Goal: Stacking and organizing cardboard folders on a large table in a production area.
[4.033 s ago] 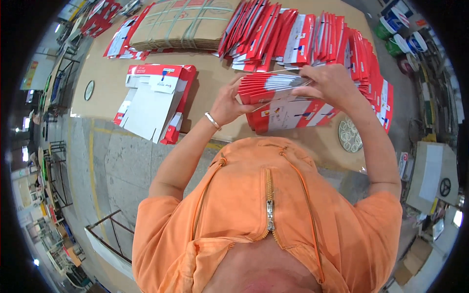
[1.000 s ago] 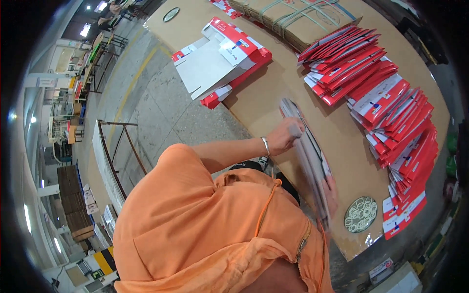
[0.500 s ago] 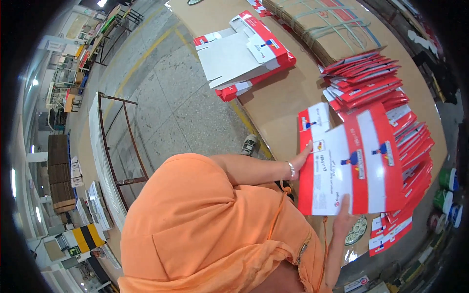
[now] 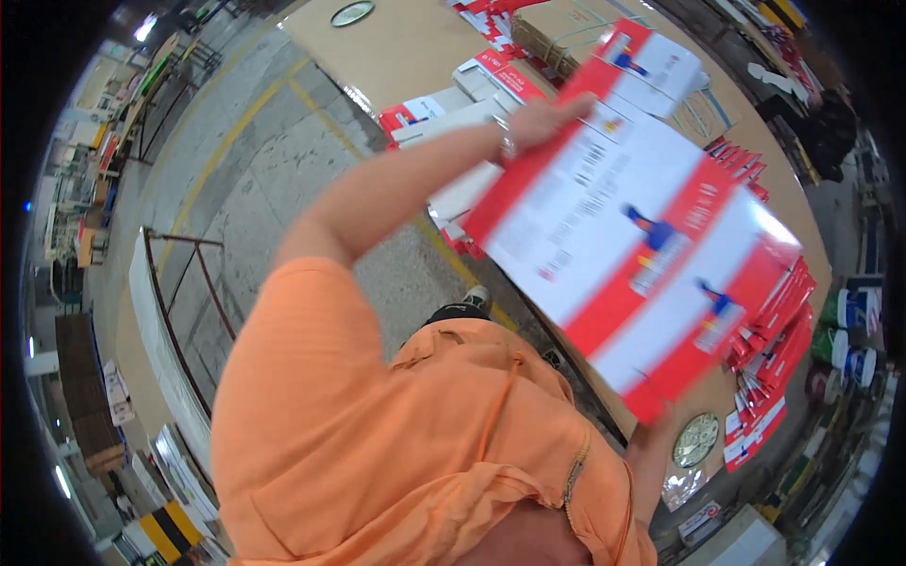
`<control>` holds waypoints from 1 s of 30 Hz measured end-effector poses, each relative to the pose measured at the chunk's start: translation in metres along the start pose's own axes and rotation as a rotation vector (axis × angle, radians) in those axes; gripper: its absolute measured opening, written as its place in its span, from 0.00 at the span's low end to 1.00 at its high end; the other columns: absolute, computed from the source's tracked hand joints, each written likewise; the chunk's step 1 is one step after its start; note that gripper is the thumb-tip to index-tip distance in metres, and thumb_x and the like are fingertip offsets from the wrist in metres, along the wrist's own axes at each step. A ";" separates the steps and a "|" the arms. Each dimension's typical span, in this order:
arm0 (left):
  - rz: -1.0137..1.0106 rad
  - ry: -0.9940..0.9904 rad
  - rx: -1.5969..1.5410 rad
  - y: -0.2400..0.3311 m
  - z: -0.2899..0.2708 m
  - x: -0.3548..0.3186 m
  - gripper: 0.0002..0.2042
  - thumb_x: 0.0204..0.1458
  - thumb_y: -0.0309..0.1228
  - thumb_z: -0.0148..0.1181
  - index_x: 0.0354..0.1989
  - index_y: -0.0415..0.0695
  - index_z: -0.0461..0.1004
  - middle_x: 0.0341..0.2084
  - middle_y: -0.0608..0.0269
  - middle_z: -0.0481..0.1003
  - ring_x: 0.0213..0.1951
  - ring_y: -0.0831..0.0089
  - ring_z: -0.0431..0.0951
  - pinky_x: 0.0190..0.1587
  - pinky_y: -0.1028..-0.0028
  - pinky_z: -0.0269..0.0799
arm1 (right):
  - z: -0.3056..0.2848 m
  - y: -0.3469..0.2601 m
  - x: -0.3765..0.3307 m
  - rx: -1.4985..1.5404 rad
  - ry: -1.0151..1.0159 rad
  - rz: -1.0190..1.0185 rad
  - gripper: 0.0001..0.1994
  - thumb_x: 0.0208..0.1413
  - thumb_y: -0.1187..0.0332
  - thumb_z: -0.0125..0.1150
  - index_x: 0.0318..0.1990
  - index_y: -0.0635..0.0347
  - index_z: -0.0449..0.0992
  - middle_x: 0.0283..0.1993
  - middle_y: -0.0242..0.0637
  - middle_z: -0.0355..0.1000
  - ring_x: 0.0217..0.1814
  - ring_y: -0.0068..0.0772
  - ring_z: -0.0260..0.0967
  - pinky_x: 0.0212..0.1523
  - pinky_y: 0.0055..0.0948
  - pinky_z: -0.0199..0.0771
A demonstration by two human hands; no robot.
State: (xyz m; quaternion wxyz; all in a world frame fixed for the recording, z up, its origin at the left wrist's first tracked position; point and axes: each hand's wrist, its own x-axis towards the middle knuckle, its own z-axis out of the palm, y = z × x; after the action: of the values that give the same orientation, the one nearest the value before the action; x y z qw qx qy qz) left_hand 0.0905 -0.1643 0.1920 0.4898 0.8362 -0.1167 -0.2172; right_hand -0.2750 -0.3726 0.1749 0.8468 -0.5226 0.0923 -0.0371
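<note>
A flat red-and-white printed carton (image 4: pixel 604 226) is held up tilted above the table, slightly blurred. My left hand (image 4: pixel 547 121) is closed on its upper left edge, a bracelet at the wrist. At the carton's lower corner is my right hand (image 4: pixel 649 434), gripping there with its fingers mostly hidden behind the cardboard. Beyond my left forearm lies a stack of flat white and red cartons (image 4: pixel 444 108), partly covered by the arm. Under the held carton's right side, a pile of folded red cartons (image 4: pixel 779 325) leans along the table.
A strapped brown cardboard bundle (image 4: pixel 552 28) sits at the table's far side. One round patterned dish (image 4: pixel 696 440) is near my right forearm, another (image 4: pixel 352 13) at the far left. Right of the table stand several buckets (image 4: pixel 835 330). A metal-framed rack (image 4: pixel 179 311) is on the left.
The carton has swung up and away to the left, turning so it tilts. My left arm has stretched out toward the white and red stack. The view has shifted slightly.
</note>
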 end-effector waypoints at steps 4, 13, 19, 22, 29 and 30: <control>0.070 -0.022 0.195 -0.015 -0.117 0.018 0.30 0.51 0.62 0.47 0.42 0.47 0.79 0.29 0.53 0.78 0.31 0.68 0.76 0.38 0.69 0.70 | 0.059 0.043 0.108 0.414 -0.063 0.271 0.32 0.61 0.43 0.38 0.60 0.63 0.59 0.57 0.45 0.65 0.56 0.41 0.65 0.57 0.47 0.63; -0.140 -0.204 0.562 -0.102 -0.210 0.086 0.32 0.48 0.67 0.43 0.45 0.54 0.79 0.42 0.50 0.76 0.44 0.61 0.75 0.50 0.68 0.66 | 0.176 0.121 0.188 0.055 -0.029 0.339 0.16 0.63 0.61 0.47 0.44 0.68 0.70 0.37 0.42 0.74 0.32 0.30 0.75 0.33 0.29 0.78; 0.212 -0.270 0.885 -0.174 -0.225 0.126 0.19 0.62 0.40 0.40 0.61 0.56 0.62 0.36 0.48 0.76 0.34 0.65 0.78 0.39 0.70 0.73 | 0.172 0.118 0.206 -0.052 -0.036 0.370 0.16 0.63 0.61 0.47 0.44 0.68 0.68 0.38 0.40 0.74 0.35 0.27 0.74 0.37 0.27 0.77; 0.287 -0.315 0.894 -0.182 -0.218 0.132 0.23 0.62 0.29 0.35 0.66 0.65 0.50 0.38 0.48 0.74 0.34 0.62 0.78 0.41 0.69 0.74 | 0.162 0.135 0.214 -0.212 -0.007 0.315 0.16 0.63 0.63 0.45 0.43 0.72 0.70 0.36 0.41 0.74 0.33 0.29 0.74 0.31 0.28 0.78; -0.186 -0.174 0.593 -0.165 -0.200 0.132 0.40 0.48 0.65 0.47 0.45 0.31 0.74 0.38 0.46 0.76 0.40 0.64 0.77 0.44 0.66 0.71 | 0.152 0.145 0.223 -0.080 0.022 0.439 0.17 0.62 0.63 0.46 0.43 0.74 0.69 0.35 0.43 0.74 0.32 0.32 0.75 0.30 0.29 0.79; -0.092 -0.198 0.594 -0.167 -0.203 0.126 0.34 0.52 0.59 0.47 0.51 0.36 0.70 0.39 0.43 0.75 0.44 0.58 0.75 0.48 0.64 0.68 | 0.151 0.149 0.224 -0.053 0.038 0.462 0.17 0.62 0.63 0.45 0.42 0.74 0.69 0.35 0.43 0.74 0.32 0.32 0.75 0.30 0.28 0.79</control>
State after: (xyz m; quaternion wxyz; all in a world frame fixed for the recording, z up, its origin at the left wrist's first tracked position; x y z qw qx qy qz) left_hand 0.2954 0.0228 0.1023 0.2000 0.9219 -0.1841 -0.2760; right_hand -0.0307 -0.2090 0.0816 0.8168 -0.5090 0.2264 0.1502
